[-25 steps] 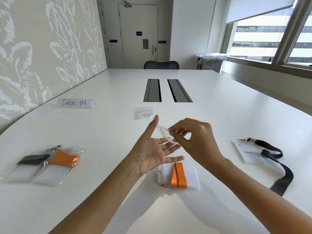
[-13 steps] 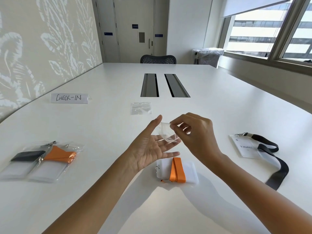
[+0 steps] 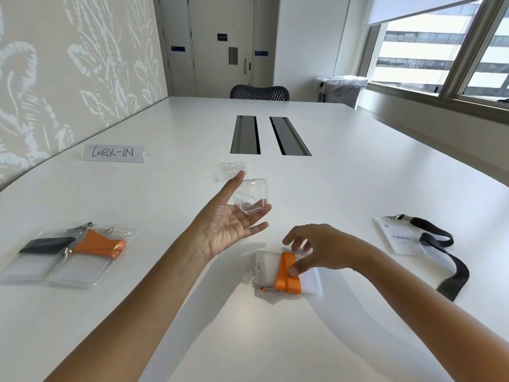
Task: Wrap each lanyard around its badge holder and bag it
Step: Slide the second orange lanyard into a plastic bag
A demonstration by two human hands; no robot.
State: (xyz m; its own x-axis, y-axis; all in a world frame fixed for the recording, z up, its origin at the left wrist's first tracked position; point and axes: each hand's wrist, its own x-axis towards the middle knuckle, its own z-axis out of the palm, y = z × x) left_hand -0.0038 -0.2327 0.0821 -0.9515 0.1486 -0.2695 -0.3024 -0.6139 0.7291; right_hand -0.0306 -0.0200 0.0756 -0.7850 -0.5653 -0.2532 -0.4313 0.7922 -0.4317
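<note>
1. one wrapped set lies on the white table point(image 3: 358, 188) right under the right hand point(image 3: 325, 249): a frosted badge holder point(image 3: 265, 267) with its orange lanyard point(image 3: 287, 283) bound round the middle and a metal clip point(image 3: 256, 268) poking out on the side away from the wrist.
2. the right thumb rests on the orange band and the fingers arch over the holder's far edge. thumb and fingers are apart, not clamped. the thumb probably sits there so the wrap cannot spring loose on lifting.
3. just beyond that grip and to its left, the left hand point(image 3: 228, 224) is palm-up with straight fingers. a small clear bag point(image 3: 252, 198) rests on the fingertips with its walls bulged apart. it looks held as a ready pocket, close enough for a short slide in. which way its mouth faces, i cannot tell.
4. spare clear bags point(image 3: 230, 172) lie past the left fingertips, handy for the next set.
5. well outside the right forearm sits an unwrapped badge holder point(image 3: 399, 239), its black lanyard point(image 3: 451, 268) trailing loose, likely the remaining job.
6. well outside the left forearm, two finished bags point(image 3: 82, 252) lie side by side, one with a black strap and one with orange, seemingly kept apart from unfinished work.
7. farther off on that side stands a handwritten check-in sign point(image 3: 113, 153).
</note>
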